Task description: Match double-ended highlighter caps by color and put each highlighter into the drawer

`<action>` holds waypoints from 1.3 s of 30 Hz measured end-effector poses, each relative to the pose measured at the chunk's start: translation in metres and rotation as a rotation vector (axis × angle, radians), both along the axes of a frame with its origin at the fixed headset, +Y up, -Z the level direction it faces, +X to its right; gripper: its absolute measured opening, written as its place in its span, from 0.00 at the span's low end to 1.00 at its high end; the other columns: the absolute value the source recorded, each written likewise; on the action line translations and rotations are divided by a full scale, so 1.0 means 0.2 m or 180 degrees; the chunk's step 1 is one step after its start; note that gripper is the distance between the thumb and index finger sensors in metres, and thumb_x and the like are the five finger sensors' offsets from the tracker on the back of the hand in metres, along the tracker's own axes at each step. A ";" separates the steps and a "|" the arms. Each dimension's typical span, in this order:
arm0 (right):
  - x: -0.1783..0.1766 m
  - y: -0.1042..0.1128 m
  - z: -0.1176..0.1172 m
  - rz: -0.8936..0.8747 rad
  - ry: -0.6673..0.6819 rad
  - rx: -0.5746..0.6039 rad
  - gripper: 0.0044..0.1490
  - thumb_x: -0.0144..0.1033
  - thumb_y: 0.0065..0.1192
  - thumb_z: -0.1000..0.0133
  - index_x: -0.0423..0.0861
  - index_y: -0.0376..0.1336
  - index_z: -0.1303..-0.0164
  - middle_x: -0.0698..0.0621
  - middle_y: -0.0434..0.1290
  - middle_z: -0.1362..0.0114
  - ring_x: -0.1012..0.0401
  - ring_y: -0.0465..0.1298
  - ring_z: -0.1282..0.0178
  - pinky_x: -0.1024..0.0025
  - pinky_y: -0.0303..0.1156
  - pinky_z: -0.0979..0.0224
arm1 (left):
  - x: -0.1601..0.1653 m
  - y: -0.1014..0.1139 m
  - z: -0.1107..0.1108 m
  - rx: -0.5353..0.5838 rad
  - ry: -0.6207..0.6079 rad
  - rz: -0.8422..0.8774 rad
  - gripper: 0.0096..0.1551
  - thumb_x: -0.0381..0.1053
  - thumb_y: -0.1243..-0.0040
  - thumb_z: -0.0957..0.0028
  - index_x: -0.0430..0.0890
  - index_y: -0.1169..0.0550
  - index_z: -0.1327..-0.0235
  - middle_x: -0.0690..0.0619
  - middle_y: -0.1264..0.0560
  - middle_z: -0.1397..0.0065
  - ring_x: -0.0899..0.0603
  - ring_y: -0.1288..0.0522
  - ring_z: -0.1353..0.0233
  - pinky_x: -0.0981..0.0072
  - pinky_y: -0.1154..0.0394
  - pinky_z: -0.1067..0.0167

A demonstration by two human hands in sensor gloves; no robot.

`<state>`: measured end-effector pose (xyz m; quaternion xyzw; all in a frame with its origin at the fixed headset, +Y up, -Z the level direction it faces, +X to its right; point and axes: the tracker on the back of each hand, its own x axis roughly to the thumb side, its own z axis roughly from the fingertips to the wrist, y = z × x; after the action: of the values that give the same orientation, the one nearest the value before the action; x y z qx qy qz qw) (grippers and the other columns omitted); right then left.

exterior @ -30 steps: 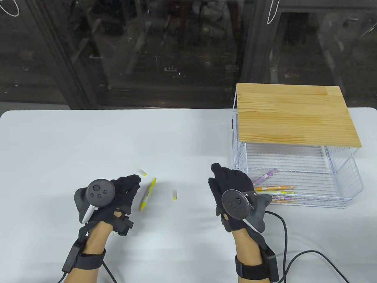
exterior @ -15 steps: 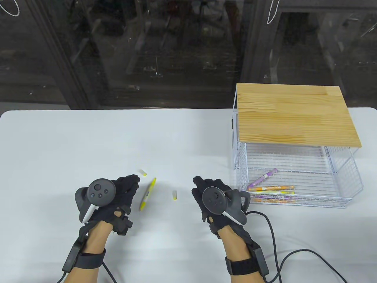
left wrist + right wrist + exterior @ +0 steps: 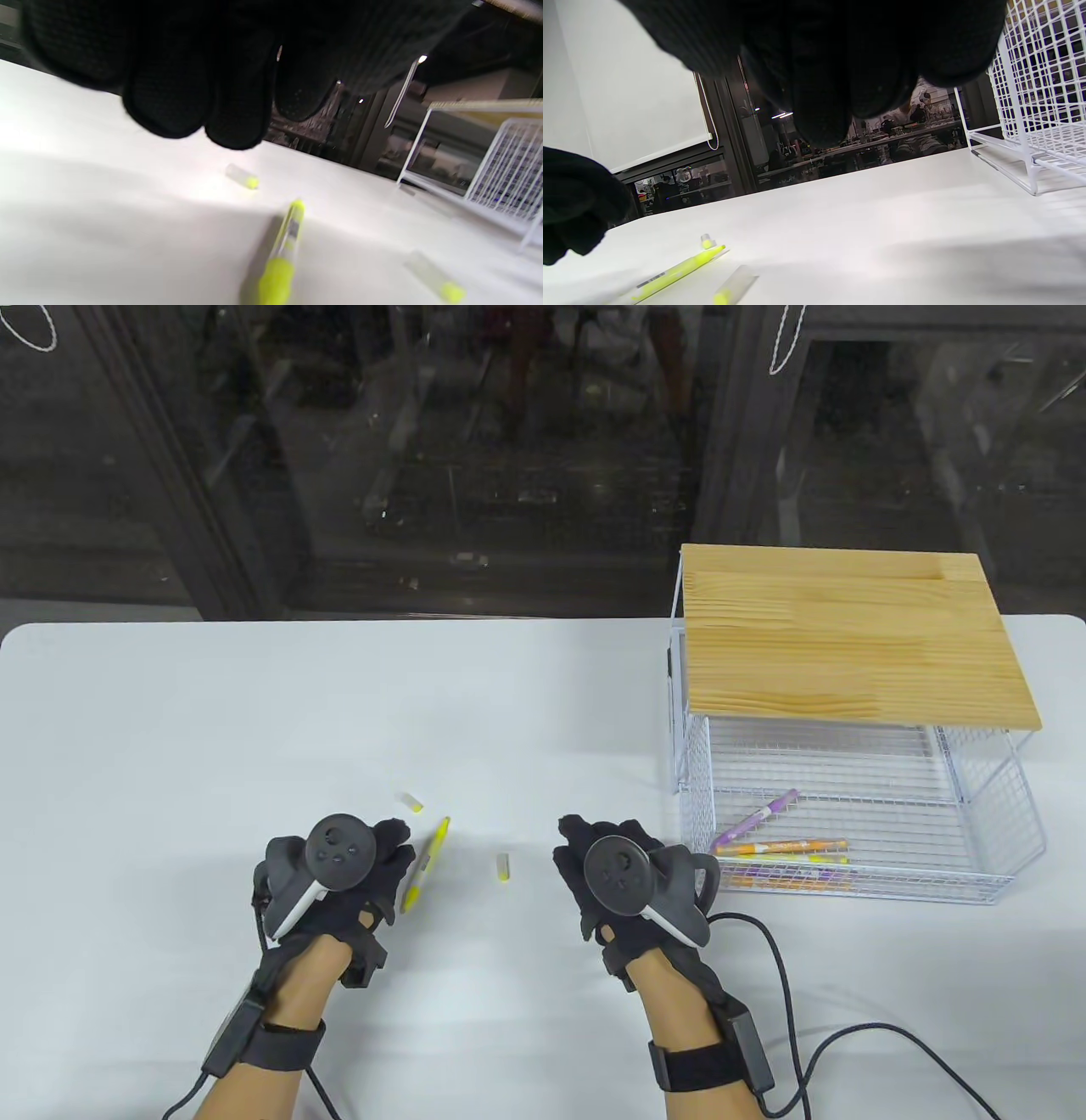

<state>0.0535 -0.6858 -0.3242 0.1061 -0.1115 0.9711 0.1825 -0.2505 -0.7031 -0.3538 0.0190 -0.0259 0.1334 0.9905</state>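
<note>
Highlighter (image 3: 425, 865): yellow, uncapped, flat on table (image 3: 170, 729), just right of left hand (image 3: 356, 874); two caps (image 3: 503, 867) nearby. Both hands loose, empty; right hand (image 3: 611, 865) apart.

Both gloved hands hover low over the table, palms down. Left hand (image 3: 356, 874): fingers loosely bent, gripping nothing. Right hand (image 3: 607, 857): fingers relaxed and extended forward, likewise empty. Forearms enter from the near edge.
</note>
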 end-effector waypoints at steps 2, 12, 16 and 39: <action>0.00 0.00 0.00 0.0001 0.0005 -0.0016 0.32 0.51 0.63 0.46 0.51 0.72 0.34 0.47 0.82 0.37 0.48 0.78 0.44 0.50 0.74 0.40 | 0.03 -0.03 -0.02 -0.0095 0.0001 -0.0152 0.30 0.58 0.35 0.57 0.51 0.16 0.40 0.47 0.14 0.41 0.33 0.17 0.46 0.39 0.21 0.52; -0.01 -0.01 0.00 0.0059 -0.0059 -0.0093 0.32 0.51 0.62 0.46 0.51 0.72 0.34 0.47 0.81 0.37 0.46 0.77 0.43 0.47 0.73 0.40 | 0.12 -0.14 -0.09 -0.0473 0.0126 -0.0779 0.33 0.61 0.33 0.58 0.52 0.17 0.38 0.46 0.15 0.39 0.33 0.19 0.43 0.39 0.22 0.51; -0.01 -0.01 0.00 0.0078 -0.0059 -0.0146 0.32 0.52 0.62 0.46 0.51 0.72 0.34 0.47 0.81 0.36 0.46 0.76 0.42 0.47 0.72 0.39 | 0.16 -0.18 -0.11 -0.0488 0.0102 -0.0972 0.34 0.63 0.35 0.58 0.52 0.17 0.39 0.45 0.15 0.40 0.32 0.20 0.43 0.39 0.22 0.51; -0.01 -0.03 0.00 0.0039 -0.0026 -0.0275 0.32 0.52 0.62 0.46 0.50 0.73 0.35 0.46 0.80 0.35 0.44 0.75 0.37 0.45 0.71 0.38 | 0.12 -0.16 -0.10 -0.0510 0.0132 -0.0899 0.26 0.56 0.31 0.59 0.47 0.14 0.48 0.49 0.13 0.46 0.35 0.16 0.47 0.40 0.21 0.52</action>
<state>0.0514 -0.6917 -0.3248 0.0948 -0.0696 0.9765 0.1806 -0.2272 -0.7342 -0.3746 -0.0611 0.0028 -0.0059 0.9981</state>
